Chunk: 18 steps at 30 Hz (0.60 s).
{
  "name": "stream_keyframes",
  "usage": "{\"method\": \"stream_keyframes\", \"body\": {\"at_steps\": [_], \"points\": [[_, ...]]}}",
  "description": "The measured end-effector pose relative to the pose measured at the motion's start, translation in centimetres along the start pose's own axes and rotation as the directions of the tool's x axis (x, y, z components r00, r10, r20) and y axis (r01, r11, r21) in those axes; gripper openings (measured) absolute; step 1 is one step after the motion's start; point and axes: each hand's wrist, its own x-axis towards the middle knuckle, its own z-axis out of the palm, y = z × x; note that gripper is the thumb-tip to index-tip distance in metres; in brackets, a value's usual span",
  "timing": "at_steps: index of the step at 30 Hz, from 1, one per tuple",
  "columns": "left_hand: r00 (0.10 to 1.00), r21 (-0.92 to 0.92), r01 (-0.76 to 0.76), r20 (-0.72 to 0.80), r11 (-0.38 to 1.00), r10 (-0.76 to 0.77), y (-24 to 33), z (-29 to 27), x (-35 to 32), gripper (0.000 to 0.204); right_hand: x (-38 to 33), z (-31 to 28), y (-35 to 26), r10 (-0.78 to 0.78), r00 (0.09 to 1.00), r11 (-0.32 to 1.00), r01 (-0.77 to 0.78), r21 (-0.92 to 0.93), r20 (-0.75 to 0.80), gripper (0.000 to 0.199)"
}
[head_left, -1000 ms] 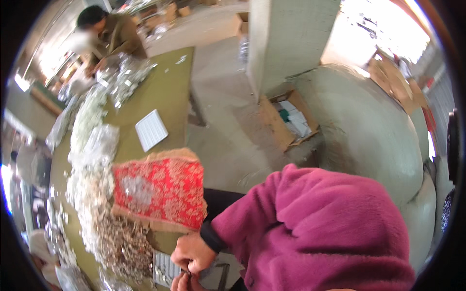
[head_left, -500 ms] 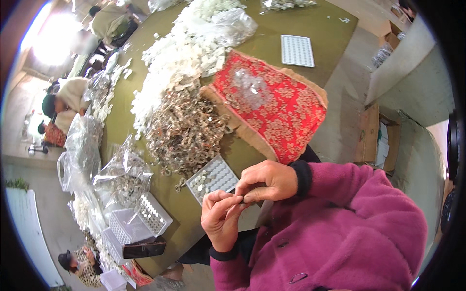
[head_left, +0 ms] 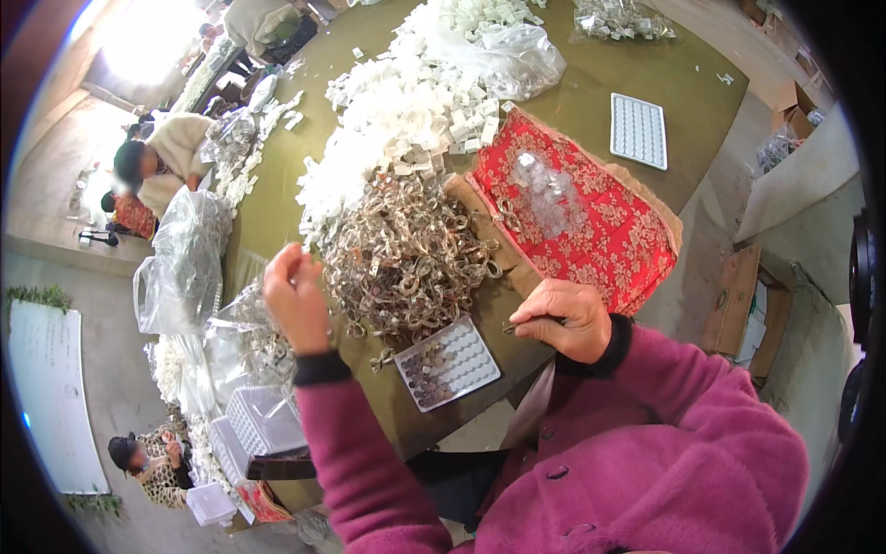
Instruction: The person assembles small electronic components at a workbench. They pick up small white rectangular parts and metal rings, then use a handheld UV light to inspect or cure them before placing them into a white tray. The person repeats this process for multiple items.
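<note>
My left hand is raised at the left edge of the pile of shiny, loop-shaped metal pieces, beside the small white boxes. Its fingers are curled together, and what they hold, if anything, I cannot make out. Between thumb and fingers, my right hand pinches a small dark piece, near the lower edge of the red cloth. Small round pieces fill part of a white dimpled tray that lies between my hands at the table's near edge.
Small clear pieces lie on the red floral cloth. Another white tray is farther right on the green table. Clear plastic bags and stacked trays stand at left. Several people sit beyond. An open carton is at right.
My hands were together over the near edge of the table. Now they are apart: the left has reached forward and left to the pile, while the right remains closed in a pinch.
</note>
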Motion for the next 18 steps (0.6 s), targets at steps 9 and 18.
{"method": "stream_keyframes", "body": {"at_steps": [9,18], "points": [[0.949,0.696,-0.041,0.251,0.717,-0.190,-9.5,2.9,7.3,0.021,-0.1,-0.2,0.3,-0.001,0.999,1.000,0.001,0.003,-0.033,0.019],[0.949,0.763,-0.108,0.269,0.637,-0.161,-9.7,2.4,5.5,0.023,-0.1,0.2,0.1,-0.025,0.999,0.999,0.024,-0.026,-0.043,0.018]]}}
